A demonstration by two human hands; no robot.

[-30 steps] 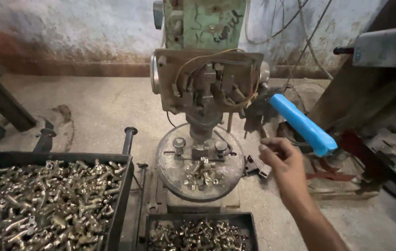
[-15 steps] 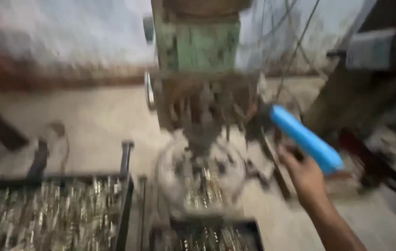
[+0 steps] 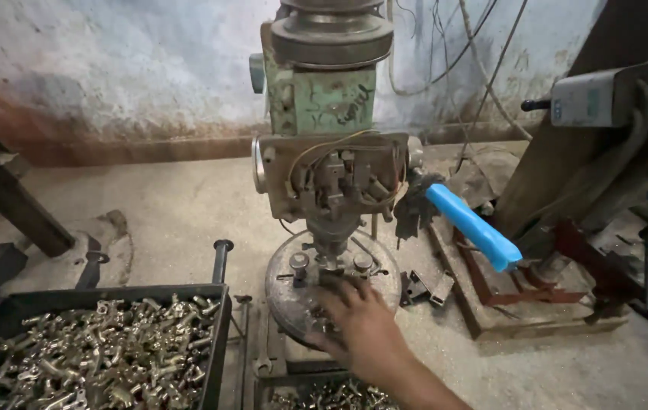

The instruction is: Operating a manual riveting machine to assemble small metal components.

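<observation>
A stained, whitewashed wall runs across the top of the frame above a dusty concrete floor, and I am looking down at one green drill press (image 3: 324,99) standing in the middle. I count one hand in view, the right hand (image 3: 366,326), coming up from the lower centre of the frame; the left one does not show. It lies palm down on the round metal work plate (image 3: 286,292) under the spindle, fingers (image 3: 335,292) spread and loose, gripping nothing that I can see. They rest on a small heap of brass parts at the plate's centre, just below the two round clamp knobs (image 3: 300,262). One blue handle (image 3: 474,225) sticks out to the right of the press head, well apart from the hand. I count two black trays of brass fittings: a large tray (image 3: 218,334) at the lower left, and a second tray (image 3: 263,387) at the bottom edge, partly hidden by the wrist. At the upper right one grey rectangular box (image 3: 594,97) with a small blue label patch is fixed to a dark post.
</observation>
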